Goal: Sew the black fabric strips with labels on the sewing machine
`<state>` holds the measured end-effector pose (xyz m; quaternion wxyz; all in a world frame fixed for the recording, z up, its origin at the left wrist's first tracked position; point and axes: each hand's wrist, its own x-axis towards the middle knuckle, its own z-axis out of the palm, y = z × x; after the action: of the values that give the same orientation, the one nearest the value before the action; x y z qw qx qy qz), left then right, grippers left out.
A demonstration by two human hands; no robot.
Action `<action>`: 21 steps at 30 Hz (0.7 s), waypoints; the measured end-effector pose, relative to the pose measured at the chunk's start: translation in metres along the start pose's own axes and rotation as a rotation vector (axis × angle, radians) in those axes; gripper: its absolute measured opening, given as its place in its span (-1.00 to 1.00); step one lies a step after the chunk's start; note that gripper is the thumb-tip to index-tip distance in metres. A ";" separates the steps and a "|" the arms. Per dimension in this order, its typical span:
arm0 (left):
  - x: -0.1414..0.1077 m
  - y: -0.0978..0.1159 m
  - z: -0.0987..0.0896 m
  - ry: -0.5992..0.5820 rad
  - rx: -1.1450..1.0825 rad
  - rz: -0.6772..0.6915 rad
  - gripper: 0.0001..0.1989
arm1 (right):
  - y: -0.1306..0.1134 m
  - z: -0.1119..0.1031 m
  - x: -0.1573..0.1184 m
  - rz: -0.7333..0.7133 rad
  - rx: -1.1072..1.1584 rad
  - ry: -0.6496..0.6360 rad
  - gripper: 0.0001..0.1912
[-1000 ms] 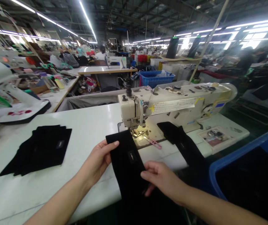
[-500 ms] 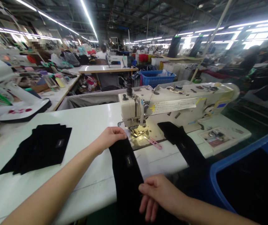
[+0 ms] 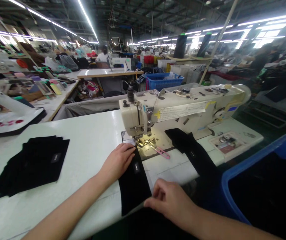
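A strip of black fabric (image 3: pixel 133 190) with a small label lies on the pale table, its far end by the presser foot (image 3: pixel 138 141) of the sewing machine (image 3: pixel 183 110). My left hand (image 3: pixel 118 161) rests flat on its upper left part, fingers stretched toward the needle area. At the near right corner, my right hand (image 3: pixel 169 201) has thumb and bent fingers closed on the cloth edge; the fingertips are partly hidden. Pink-handled thread snips (image 3: pixel 161 152) lie on the machine bed. Another black labelled piece (image 3: pixel 193 150) lies right of them, trailing over the table edge.
A stack of black labelled pieces (image 3: pixel 33 163) lies on the table at left. Beyond it stands a white fan base (image 3: pixel 10 121). A blue bin (image 3: pixel 228 186) with dark contents is at lower right. Behind the machine sits a blue basket (image 3: pixel 163 81).
My left hand has gone from pinching the strip's far end to lying flat on it. The strip's near end, earlier hanging below the table edge, now shows at the edge. The view has shifted slightly.
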<state>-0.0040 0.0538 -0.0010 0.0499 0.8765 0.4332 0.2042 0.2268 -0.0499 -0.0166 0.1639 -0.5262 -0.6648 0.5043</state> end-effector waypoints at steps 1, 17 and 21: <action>0.002 -0.002 0.000 -0.002 -0.009 0.010 -0.68 | 0.001 -0.004 -0.002 -0.157 -0.174 0.098 -0.65; 0.015 -0.017 0.009 0.119 -0.009 0.150 -0.75 | 0.012 -0.017 0.012 -1.043 -0.760 0.348 -0.82; 0.015 -0.017 0.008 0.123 -0.019 0.157 -0.76 | 0.009 -0.017 0.011 -1.053 -0.771 0.359 -0.80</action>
<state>-0.0052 0.0763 -0.0077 0.0152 0.8930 0.3634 0.2651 0.2396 -0.0324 -0.0206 0.2962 -0.2288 -0.9273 -0.0113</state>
